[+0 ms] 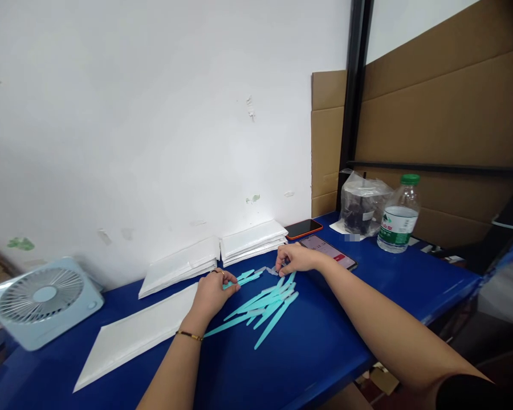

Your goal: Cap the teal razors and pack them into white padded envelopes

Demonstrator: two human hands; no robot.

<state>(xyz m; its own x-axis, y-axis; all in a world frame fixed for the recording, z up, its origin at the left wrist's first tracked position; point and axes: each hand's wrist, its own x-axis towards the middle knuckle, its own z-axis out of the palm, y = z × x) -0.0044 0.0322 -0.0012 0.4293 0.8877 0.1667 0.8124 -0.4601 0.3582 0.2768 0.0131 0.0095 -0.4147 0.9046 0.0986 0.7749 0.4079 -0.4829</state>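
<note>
My left hand (214,293) is closed, thumb and fingers round the ends of several slim turquoise sticks (247,278) shaped like eyebrow razors. Just right of it, my right hand (293,259) is closed in a pinch at some small clear plastic pieces (272,271) lying on the table; its fingertips partly hide them. Between and below both hands, a loose pile of the same turquoise eyebrow razors (267,304) is fanned out, their narrow ends pointing towards me and to the left. Some have pale, see-through caps at the far end.
White padded envelopes (137,330) lie on the blue table (316,364), with stacked ones (254,239) against the wall. A fan (45,299) stands left. Two phones, an orange-edged one (303,228) and a lit one (329,253), a bagged cup (361,208) and a water bottle (398,219) are right.
</note>
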